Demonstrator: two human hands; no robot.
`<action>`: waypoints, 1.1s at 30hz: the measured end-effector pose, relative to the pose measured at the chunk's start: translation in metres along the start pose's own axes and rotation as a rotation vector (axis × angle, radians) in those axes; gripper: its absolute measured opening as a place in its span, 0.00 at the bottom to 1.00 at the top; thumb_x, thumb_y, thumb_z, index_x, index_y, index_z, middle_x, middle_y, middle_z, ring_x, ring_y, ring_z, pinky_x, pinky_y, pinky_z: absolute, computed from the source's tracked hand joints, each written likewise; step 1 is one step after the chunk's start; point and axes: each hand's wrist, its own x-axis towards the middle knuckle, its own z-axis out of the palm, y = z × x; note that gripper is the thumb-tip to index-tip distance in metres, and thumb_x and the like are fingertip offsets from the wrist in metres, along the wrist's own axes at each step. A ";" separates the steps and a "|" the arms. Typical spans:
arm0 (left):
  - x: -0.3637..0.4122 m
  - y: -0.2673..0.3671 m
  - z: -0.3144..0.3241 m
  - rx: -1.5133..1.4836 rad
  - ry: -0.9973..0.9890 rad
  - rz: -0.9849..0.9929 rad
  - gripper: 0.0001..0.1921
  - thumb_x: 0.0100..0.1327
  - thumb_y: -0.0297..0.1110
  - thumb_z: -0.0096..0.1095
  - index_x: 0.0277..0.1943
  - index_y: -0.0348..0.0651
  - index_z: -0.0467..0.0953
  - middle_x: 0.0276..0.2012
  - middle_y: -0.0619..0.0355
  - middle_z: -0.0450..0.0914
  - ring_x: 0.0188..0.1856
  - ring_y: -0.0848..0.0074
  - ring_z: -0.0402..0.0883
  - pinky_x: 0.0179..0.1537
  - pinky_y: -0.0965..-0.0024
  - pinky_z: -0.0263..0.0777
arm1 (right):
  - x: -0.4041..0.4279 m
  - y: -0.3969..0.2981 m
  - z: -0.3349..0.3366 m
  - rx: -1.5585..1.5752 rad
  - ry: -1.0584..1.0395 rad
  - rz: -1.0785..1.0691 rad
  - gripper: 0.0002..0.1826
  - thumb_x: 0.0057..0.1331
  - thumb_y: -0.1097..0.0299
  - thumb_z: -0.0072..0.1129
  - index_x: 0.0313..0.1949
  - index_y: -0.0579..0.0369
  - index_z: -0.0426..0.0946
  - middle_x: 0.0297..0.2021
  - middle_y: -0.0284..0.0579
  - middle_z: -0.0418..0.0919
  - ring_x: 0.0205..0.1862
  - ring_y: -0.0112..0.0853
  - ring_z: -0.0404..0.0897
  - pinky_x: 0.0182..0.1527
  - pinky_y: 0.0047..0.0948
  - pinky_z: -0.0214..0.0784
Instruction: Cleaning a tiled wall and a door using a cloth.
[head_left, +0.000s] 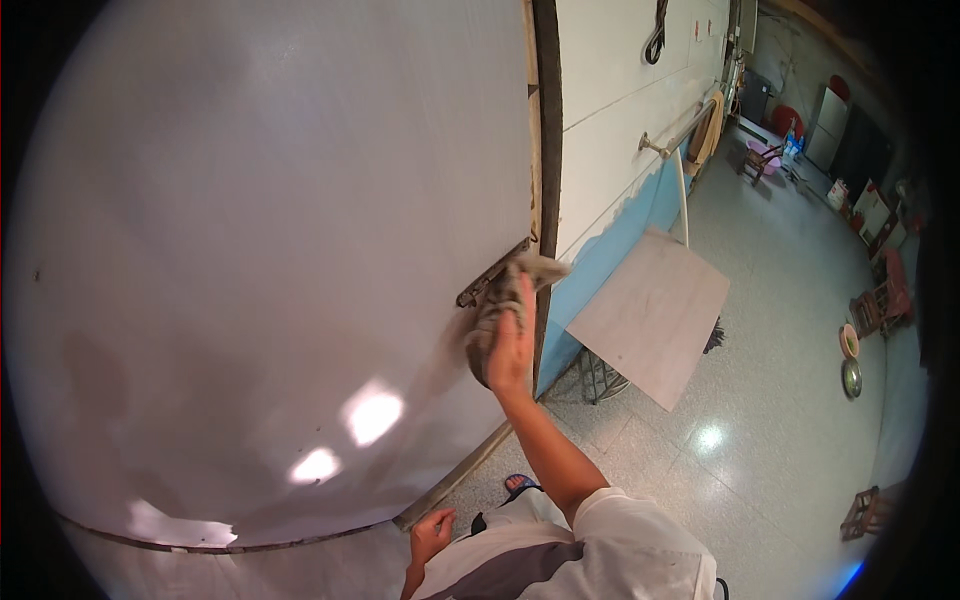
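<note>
A large smooth pale panel (285, 225), which looks like a door leaf, fills the left side of the head view. Near its right edge sits a dark metal latch or handle (491, 276), set at a slant. My right hand (512, 345) grips a grey-brown crumpled cloth (491, 330) and presses it beside the latch, blurred by motion. The cloth covers part of the latch's lower side and the panel's edge. Low in the picture, my left hand (433, 534) hangs by my body with its fingers curled; nothing shows in it.
A dark frame strip (550, 150) borders the panel. Right of it, a flat board-topped table (652, 315) stands against the blue-and-white wall. A towel (706, 135) hangs on a rail. Low stools (862, 514) and a metal bowl (852, 377) sit on the tiled floor (787, 300).
</note>
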 end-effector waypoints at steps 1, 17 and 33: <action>0.001 -0.003 0.002 0.001 0.004 0.000 0.08 0.57 0.31 0.60 0.39 0.42 0.80 0.33 0.52 0.82 0.34 0.67 0.82 0.35 0.72 0.73 | 0.001 0.000 0.006 -0.270 -0.112 -0.082 0.27 0.66 0.70 0.40 0.64 0.65 0.51 0.61 0.53 0.58 0.63 0.43 0.56 0.65 0.35 0.43; -0.014 0.004 -0.009 -0.005 0.077 -0.055 0.09 0.57 0.32 0.60 0.40 0.41 0.80 0.35 0.51 0.82 0.35 0.68 0.82 0.35 0.71 0.73 | 0.014 0.022 -0.007 -0.190 0.065 0.183 0.26 0.69 0.65 0.39 0.62 0.68 0.53 0.57 0.60 0.62 0.59 0.44 0.63 0.61 0.33 0.51; -0.036 -0.016 -0.003 0.087 0.012 0.036 0.10 0.57 0.33 0.60 0.40 0.42 0.80 0.36 0.51 0.82 0.39 0.66 0.82 0.40 0.70 0.74 | -0.003 0.046 -0.010 -0.200 0.043 -0.147 0.22 0.68 0.71 0.38 0.61 0.62 0.56 0.57 0.51 0.63 0.60 0.39 0.61 0.62 0.31 0.50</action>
